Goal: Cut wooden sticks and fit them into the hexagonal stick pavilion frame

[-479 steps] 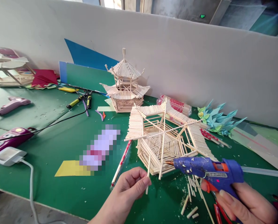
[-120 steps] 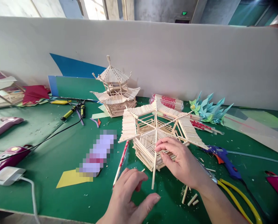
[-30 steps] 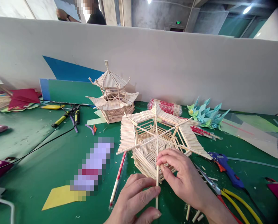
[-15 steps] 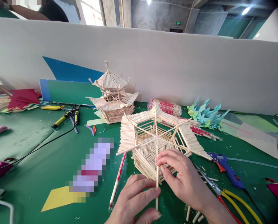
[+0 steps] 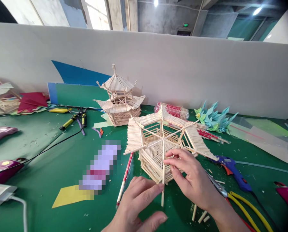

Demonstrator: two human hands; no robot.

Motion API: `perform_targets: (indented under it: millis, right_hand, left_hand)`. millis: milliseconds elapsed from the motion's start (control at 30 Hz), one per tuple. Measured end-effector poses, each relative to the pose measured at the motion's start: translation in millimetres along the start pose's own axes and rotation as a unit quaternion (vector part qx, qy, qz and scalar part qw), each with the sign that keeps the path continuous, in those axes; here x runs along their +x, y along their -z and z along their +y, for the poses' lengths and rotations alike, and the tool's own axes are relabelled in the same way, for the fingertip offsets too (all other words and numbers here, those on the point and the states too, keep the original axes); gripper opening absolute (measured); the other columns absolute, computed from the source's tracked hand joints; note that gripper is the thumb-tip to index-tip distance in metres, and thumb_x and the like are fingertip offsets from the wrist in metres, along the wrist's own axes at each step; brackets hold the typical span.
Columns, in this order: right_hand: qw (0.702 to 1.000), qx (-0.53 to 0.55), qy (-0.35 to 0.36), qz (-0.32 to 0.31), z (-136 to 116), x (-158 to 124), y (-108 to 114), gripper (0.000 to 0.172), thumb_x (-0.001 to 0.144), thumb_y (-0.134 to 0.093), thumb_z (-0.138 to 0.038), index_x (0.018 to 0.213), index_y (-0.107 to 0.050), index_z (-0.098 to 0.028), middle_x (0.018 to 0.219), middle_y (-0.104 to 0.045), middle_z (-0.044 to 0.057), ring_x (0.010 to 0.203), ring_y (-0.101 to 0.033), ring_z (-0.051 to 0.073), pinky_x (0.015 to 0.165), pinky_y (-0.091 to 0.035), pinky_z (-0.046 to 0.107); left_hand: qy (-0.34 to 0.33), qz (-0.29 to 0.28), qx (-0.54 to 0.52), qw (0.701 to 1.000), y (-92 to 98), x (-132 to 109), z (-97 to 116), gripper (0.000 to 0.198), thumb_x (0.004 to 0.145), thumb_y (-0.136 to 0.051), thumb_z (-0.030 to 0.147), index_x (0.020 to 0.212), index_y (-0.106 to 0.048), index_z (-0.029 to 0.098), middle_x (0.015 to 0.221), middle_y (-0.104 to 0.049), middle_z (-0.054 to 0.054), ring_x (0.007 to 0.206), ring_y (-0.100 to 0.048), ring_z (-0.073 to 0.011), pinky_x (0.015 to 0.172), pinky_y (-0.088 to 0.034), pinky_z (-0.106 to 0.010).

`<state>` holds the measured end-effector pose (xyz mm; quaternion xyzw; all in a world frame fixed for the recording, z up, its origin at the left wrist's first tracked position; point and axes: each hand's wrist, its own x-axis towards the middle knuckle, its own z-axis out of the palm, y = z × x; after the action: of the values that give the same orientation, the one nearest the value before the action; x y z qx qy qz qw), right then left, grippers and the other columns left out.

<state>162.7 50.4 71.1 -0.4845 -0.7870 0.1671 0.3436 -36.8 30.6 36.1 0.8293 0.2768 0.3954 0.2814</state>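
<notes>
At the near edge of the stick roof frame (image 5: 167,141), we steady the long rib stick (image 5: 162,180): left hand (image 5: 136,201) pinching low, right hand (image 5: 191,178) pinching higher, keeping it straight.

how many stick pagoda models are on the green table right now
2: a finished two-tier pagoda by the back wall, and an unfinished roof model in front, touched by both hands. A frame at the left edge may be another.

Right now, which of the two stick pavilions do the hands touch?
The nearer, unfinished stick pavilion with open roof ribs; both the left hand and right hand touch it. The finished two-tier pavilion stands untouched by the wall.
</notes>
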Motion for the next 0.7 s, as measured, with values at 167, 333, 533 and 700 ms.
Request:
perform_targets:
  millis: [167,333,533,700]
  right_hand:
    - [1.000,-0.002,-0.001,0.008,-3.9,-2.5,-0.2,0.027,0.078,-0.046,-0.003,0.093,-0.064,-0.016,0.103,-0.056,0.008,0.097,-0.052,0.018,0.086,-0.042,0.035]
    - [0.999,-0.013,0.024,0.033,-6.4,-8.2,-4.2,0.033,0.078,-0.044,-0.002,0.101,-0.064,-0.017,0.108,-0.053,0.008,0.101,-0.048,0.018,0.088,-0.041,0.034]
    - [0.998,-0.007,0.025,0.049,-8.7,-18.9,-4.7,0.036,0.081,-0.043,-0.005,0.107,-0.060,-0.022,0.113,-0.051,0.006,0.105,-0.047,0.018,0.088,-0.041,0.032]
    - [0.978,0.018,-0.070,0.197,-1.5,-49.2,-8.5,0.025,0.085,-0.046,-0.020,0.108,-0.054,-0.026,0.109,-0.055,0.004,0.098,-0.053,0.017,0.085,-0.043,0.028]
  left_hand:
    - [-0.026,0.019,0.024,0.999,-4.2,0.5,0.5,0.031,0.082,-0.056,0.015,0.111,-0.053,0.022,0.092,-0.060,-0.009,0.076,-0.057,-0.0192,0.066,-0.049,-0.033]
    - [0.035,0.042,0.010,0.998,-1.9,-8.5,7.8,0.046,0.077,-0.062,0.015,0.120,-0.048,0.023,0.097,-0.061,-0.007,0.083,-0.059,-0.0185,0.072,-0.051,-0.029]
    - [0.121,0.123,0.025,0.985,-4.0,-27.4,3.0,0.027,0.078,-0.058,0.011,0.103,-0.059,0.022,0.083,-0.065,-0.003,0.076,-0.061,-0.0143,0.068,-0.050,-0.021]
    - [0.186,0.167,0.032,0.968,-0.3,-41.5,-9.3,0.011,0.079,-0.056,0.015,0.081,-0.066,0.019,0.073,-0.063,-0.002,0.066,-0.060,-0.0150,0.058,-0.047,-0.021]
